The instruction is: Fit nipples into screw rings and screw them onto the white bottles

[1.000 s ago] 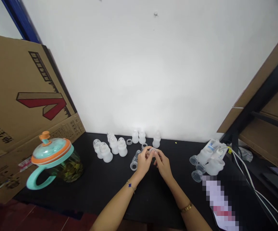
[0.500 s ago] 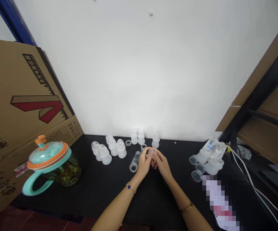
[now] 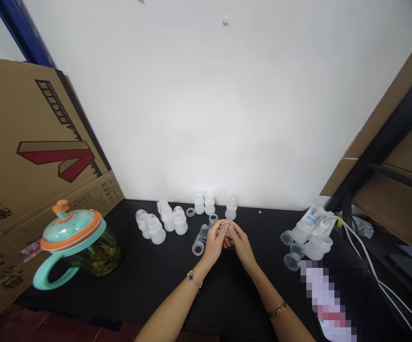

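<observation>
My left hand and my right hand meet over the middle of the black table, closed together around a small baby bottle collar. Both thumbs press on it, and the fingers hide most of its shape. Just left of my left hand lie loose collars and a clear cap. A further collar is behind that hand. Beyond my fingers, near the wall, stands a capped white baby bottle.
Several capped bottles stand to the left, and a bottle pair stands by the wall near a collar. A teal-handled pitcher is at far left. On the right are uncapped bottles, clear caps, white cables and a phone.
My hands stay in nearly the same place, with only a slight shift of the fingers on the collar. The view has moved a little.
</observation>
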`<act>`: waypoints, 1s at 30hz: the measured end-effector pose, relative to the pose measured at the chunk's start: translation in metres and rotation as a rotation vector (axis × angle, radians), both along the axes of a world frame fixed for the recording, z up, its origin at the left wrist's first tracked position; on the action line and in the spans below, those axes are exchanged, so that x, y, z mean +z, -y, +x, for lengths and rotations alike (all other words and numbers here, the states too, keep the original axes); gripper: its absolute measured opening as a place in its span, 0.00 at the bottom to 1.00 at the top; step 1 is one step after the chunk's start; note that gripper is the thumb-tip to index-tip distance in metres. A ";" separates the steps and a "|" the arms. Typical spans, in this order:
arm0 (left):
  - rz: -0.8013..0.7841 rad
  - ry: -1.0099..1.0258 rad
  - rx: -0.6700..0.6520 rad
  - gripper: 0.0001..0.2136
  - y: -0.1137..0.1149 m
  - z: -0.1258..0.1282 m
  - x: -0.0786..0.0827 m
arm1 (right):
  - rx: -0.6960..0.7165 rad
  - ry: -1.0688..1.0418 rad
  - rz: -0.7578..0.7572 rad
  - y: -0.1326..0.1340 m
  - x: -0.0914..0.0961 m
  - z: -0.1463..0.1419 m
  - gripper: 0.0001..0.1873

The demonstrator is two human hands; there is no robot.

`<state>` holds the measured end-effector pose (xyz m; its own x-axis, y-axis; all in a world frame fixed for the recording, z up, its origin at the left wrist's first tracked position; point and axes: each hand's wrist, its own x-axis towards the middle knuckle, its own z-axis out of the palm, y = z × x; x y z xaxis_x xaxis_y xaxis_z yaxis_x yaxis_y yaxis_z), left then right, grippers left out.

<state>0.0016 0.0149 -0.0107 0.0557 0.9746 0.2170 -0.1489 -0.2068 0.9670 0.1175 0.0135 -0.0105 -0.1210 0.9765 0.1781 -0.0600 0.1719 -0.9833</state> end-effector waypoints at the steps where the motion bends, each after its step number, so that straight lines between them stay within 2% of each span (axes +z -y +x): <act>1: 0.000 0.002 0.000 0.22 0.000 0.000 0.000 | 0.005 -0.003 0.002 0.000 -0.001 0.000 0.32; 5: 0.007 -0.006 0.007 0.21 0.001 0.001 0.000 | -0.010 0.013 0.021 -0.001 -0.003 0.000 0.32; 11: 0.052 -0.063 0.052 0.20 0.006 0.002 0.002 | -0.115 0.086 0.143 0.003 -0.004 -0.001 0.26; 30: 0.090 -0.050 0.057 0.16 0.018 0.005 0.010 | -0.216 0.335 0.259 0.015 -0.001 -0.002 0.26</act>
